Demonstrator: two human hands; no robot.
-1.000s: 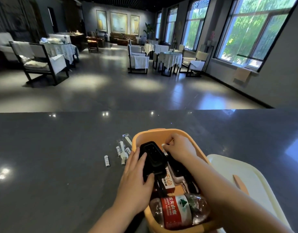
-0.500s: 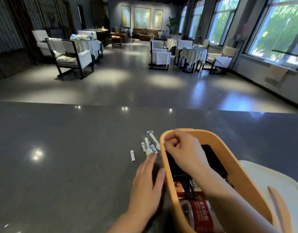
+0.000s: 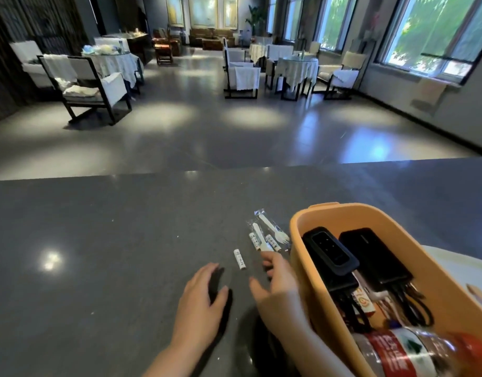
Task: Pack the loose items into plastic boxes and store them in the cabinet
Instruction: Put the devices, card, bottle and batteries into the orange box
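The orange box (image 3: 343, 270) sits at the near right of the worktop (image 3: 98, 240), holding two black power banks (image 3: 329, 251), cables and a water bottle (image 3: 414, 352). Just left of it lie wrapped forks (image 3: 272, 229) and small white tubes (image 3: 240, 259). My right hand (image 3: 278, 284) reaches beside the box, fingers loose, holding nothing. My left hand (image 3: 200, 303) hovers flat and open, near the lone tube.
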